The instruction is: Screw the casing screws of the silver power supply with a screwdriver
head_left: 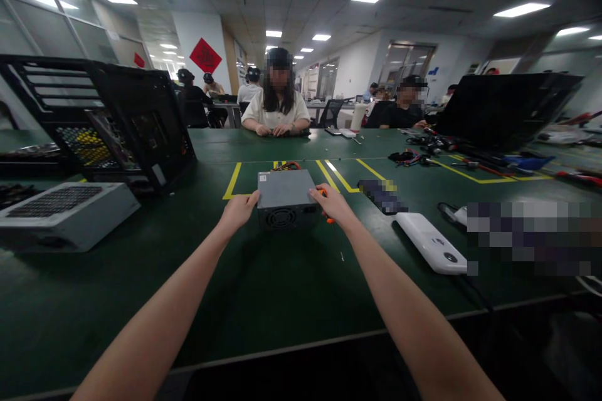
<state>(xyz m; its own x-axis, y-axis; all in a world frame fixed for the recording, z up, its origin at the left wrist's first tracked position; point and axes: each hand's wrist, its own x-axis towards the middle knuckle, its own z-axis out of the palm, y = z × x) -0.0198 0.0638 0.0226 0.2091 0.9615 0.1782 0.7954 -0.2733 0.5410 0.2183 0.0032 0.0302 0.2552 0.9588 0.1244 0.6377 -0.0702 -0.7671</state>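
Both hands hold a grey computer power supply (286, 189), its fan side facing me and its cables at the far side. My left hand (239, 208) is closed on its left edge, the thumb near the top. My right hand (332, 203) is closed on the right edge and also has an orange-handled tool (322, 190) tucked in it; most of that tool is hidden by the fingers. I cannot tell whether the power supply rests on the green table (282, 294) or is held just above it.
An open black computer case (174, 131) and another power supply (70, 216) stand at left. To the right lie a white power bank-like device (430, 243), cables (418, 156) and a second black case (503, 106). A person (277, 103) sits opposite. Yellow tape (232, 182) marks the table.
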